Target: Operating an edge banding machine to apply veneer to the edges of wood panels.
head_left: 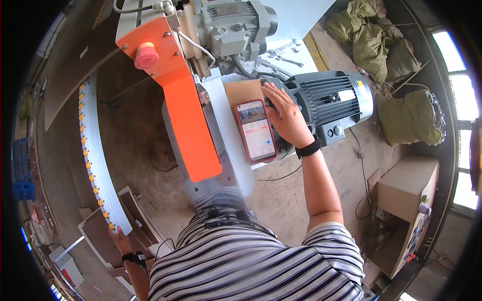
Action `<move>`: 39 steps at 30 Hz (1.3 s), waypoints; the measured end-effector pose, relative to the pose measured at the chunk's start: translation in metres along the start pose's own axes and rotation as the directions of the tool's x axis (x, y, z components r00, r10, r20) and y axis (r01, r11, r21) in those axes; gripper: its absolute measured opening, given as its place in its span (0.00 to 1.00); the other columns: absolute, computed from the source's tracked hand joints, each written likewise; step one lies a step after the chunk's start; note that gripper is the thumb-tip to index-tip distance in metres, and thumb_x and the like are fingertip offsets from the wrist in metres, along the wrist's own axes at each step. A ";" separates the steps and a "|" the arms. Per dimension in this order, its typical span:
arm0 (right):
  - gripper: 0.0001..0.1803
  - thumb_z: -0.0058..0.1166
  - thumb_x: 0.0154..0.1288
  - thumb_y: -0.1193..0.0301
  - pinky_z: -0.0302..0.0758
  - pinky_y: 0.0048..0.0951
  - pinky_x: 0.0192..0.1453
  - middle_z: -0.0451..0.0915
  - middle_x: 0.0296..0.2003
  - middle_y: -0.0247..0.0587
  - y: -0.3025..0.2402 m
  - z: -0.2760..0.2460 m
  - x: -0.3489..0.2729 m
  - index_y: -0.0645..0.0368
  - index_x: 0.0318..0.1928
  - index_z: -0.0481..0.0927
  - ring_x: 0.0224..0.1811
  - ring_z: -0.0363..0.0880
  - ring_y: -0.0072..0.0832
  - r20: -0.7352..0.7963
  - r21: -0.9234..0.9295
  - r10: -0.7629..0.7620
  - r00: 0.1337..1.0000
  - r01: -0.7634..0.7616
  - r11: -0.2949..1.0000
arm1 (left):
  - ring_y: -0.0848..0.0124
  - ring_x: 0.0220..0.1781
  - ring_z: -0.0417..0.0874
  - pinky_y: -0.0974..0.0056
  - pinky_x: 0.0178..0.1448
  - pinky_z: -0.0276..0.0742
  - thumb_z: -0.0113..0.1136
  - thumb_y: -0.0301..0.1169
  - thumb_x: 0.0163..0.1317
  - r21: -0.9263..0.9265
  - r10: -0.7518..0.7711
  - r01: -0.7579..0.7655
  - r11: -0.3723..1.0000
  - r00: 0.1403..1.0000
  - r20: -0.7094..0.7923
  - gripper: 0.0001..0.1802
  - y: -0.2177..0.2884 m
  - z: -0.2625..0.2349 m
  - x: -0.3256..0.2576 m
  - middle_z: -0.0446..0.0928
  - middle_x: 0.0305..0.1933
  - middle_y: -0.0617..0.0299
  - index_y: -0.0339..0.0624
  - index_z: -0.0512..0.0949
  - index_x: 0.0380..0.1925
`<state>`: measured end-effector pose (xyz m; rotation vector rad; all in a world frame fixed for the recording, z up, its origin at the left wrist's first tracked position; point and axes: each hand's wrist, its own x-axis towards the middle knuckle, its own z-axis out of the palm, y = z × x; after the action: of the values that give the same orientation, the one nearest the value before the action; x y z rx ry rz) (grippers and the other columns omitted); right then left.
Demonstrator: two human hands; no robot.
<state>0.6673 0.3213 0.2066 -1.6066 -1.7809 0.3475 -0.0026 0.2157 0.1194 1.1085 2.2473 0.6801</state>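
Observation:
My right hand (pixel 287 114) is open, its fingers stretched out beside the upper right edge of a phone (pixel 257 133). The phone has a red case and a lit screen, and it lies by a piece of brown cardboard (pixel 243 92) on the machine. Right behind this hand is a dark grey electric motor (pixel 329 100) with cooling fins. Down at the left, my left hand (pixel 121 244) touches the near end of a long pale rail (pixel 100 165) lined with yellow rollers. Its visible fingers are apart; the palm side is hidden.
An orange machine guard (pixel 193 130) carries a red push button (pixel 146 56). Several wrenches (pixel 286 54) lie on a white surface behind a second grey motor (pixel 231 30). Green sacks (pixel 409 118) stand at the right, above a wooden cabinet (pixel 409 183). Cables cross the floor.

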 end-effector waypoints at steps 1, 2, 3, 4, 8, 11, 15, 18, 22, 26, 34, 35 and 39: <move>0.24 0.40 0.50 0.84 0.54 0.41 0.65 0.67 0.54 0.50 0.000 0.000 0.000 0.63 0.52 0.67 0.61 0.59 0.43 -0.003 0.016 0.004 1.000 -0.004 1.000 | 0.66 0.49 0.66 0.61 0.45 0.67 0.46 0.40 0.63 -0.015 -0.035 0.035 0.999 0.999 0.007 0.27 0.007 0.001 -0.003 0.62 0.54 0.57 0.45 0.52 0.59; 0.24 0.40 0.50 0.84 0.54 0.41 0.65 0.67 0.54 0.50 0.000 -0.001 -0.001 0.63 0.52 0.67 0.61 0.59 0.43 -0.005 0.014 0.003 1.000 -0.003 1.000 | 0.67 0.48 0.66 0.59 0.42 0.68 0.46 0.41 0.63 -0.031 -0.070 0.070 0.997 0.997 0.016 0.28 0.011 0.001 -0.004 0.62 0.54 0.59 0.47 0.52 0.60; 0.25 0.39 0.49 0.85 0.55 0.41 0.65 0.68 0.53 0.50 0.001 -0.002 -0.001 0.63 0.51 0.67 0.60 0.60 0.44 -0.031 0.039 0.003 1.000 -0.001 0.999 | 0.67 0.48 0.66 0.59 0.42 0.68 0.46 0.41 0.63 -0.034 -0.068 0.069 0.997 0.998 0.018 0.28 0.011 0.001 -0.003 0.62 0.54 0.59 0.47 0.52 0.60; 0.25 0.37 0.48 0.86 0.56 0.41 0.64 0.69 0.52 0.51 -0.001 -0.003 -0.001 0.64 0.51 0.68 0.59 0.61 0.44 -0.058 0.067 -0.001 0.998 0.005 0.998 | 0.67 0.48 0.66 0.59 0.41 0.68 0.46 0.42 0.63 -0.051 -0.085 0.088 0.995 0.995 0.059 0.28 0.011 -0.002 -0.002 0.62 0.54 0.59 0.49 0.51 0.60; 0.27 0.36 0.45 0.87 0.59 0.31 0.62 0.71 0.51 0.49 -0.019 -0.003 -0.014 0.63 0.51 0.70 0.58 0.65 0.41 -0.124 0.119 0.037 0.992 -0.022 0.993 | 0.66 0.49 0.66 0.59 0.43 0.67 0.47 0.46 0.61 -0.152 -0.137 0.166 0.974 0.973 0.183 0.30 0.011 -0.013 0.003 0.61 0.55 0.60 0.52 0.52 0.60; 0.27 0.33 0.43 0.89 0.63 0.25 0.57 0.75 0.45 0.48 -0.050 0.003 -0.032 0.64 0.47 0.72 0.51 0.72 0.35 -0.166 0.260 0.188 0.968 -0.140 0.955 | 0.64 0.52 0.66 0.57 0.50 0.64 0.44 0.50 0.61 -0.250 -0.255 0.327 0.911 0.925 0.280 0.31 0.038 -0.024 -0.010 0.61 0.56 0.62 0.53 0.51 0.60; 0.27 0.31 0.41 0.89 0.66 0.26 0.53 0.76 0.41 0.46 -0.078 0.019 -0.066 0.66 0.44 0.74 0.47 0.74 0.35 -0.207 0.372 0.213 0.955 -0.124 0.920 | 0.63 0.58 0.65 0.53 0.56 0.60 0.36 0.60 0.59 -0.347 -0.177 0.382 0.856 0.849 0.497 0.34 0.026 -0.041 0.018 0.63 0.58 0.63 0.52 0.58 0.59; 0.23 0.31 0.45 0.90 0.65 0.21 0.51 0.75 0.42 0.45 -0.130 0.027 -0.086 0.71 0.43 0.72 0.47 0.72 0.27 -0.091 0.434 0.214 0.973 -0.155 0.887 | 0.65 0.57 0.66 0.58 0.57 0.60 0.38 0.58 0.60 -0.584 0.017 0.308 0.751 0.875 0.483 0.33 -0.001 -0.056 0.065 0.63 0.59 0.58 0.45 0.63 0.55; 0.21 0.32 0.44 0.89 0.65 0.20 0.49 0.76 0.39 0.45 -0.204 0.058 -0.110 0.71 0.41 0.73 0.45 0.73 0.26 0.022 0.623 0.250 0.968 -0.209 0.754 | 0.63 0.58 0.65 0.61 0.58 0.61 0.45 0.53 0.60 -0.787 0.035 0.308 0.535 0.922 0.385 0.31 -0.006 -0.060 0.119 0.64 0.57 0.56 0.41 0.64 0.53; 0.17 0.38 0.51 0.85 0.69 0.21 0.46 0.77 0.37 0.39 -0.244 0.111 -0.139 0.65 0.42 0.74 0.42 0.75 0.23 0.217 0.634 0.269 0.938 -0.345 0.692 | 0.66 0.57 0.68 0.62 0.56 0.64 0.50 0.47 0.60 -0.825 0.031 0.325 0.463 0.924 0.382 0.27 0.010 -0.046 0.160 0.67 0.56 0.58 0.40 0.63 0.53; 0.11 0.48 0.59 0.72 0.72 0.23 0.38 0.78 0.30 0.39 -0.281 0.203 -0.209 0.61 0.42 0.75 0.33 0.76 0.22 0.280 0.569 0.386 0.879 -0.476 0.670 | 0.67 0.59 0.66 0.62 0.61 0.62 0.52 0.48 0.58 -0.871 0.202 0.406 0.276 0.862 0.465 0.33 0.014 -0.041 0.224 0.65 0.58 0.61 0.39 0.58 0.57; 0.11 0.48 0.59 0.72 0.72 0.24 0.38 0.78 0.30 0.40 -0.286 0.202 -0.217 0.61 0.41 0.75 0.33 0.76 0.23 0.293 0.536 0.401 0.868 -0.496 0.683 | 0.67 0.60 0.65 0.61 0.61 0.62 0.52 0.49 0.57 -0.871 0.208 0.406 0.276 0.860 0.466 0.37 0.024 -0.040 0.224 0.64 0.58 0.60 0.37 0.54 0.59; 0.10 0.48 0.60 0.70 0.72 0.25 0.38 0.78 0.29 0.41 -0.292 0.195 -0.237 0.62 0.40 0.75 0.33 0.77 0.26 0.248 0.497 0.434 0.866 -0.498 0.710 | 0.64 0.61 0.63 0.60 0.64 0.59 0.56 0.49 0.53 -0.879 0.231 0.427 0.212 0.852 0.469 0.47 0.052 -0.035 0.221 0.60 0.60 0.54 0.33 0.44 0.62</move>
<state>0.3143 0.0889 0.1728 -1.5954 -1.1480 1.1078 -0.1112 0.4184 0.1248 0.3219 0.9159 1.2940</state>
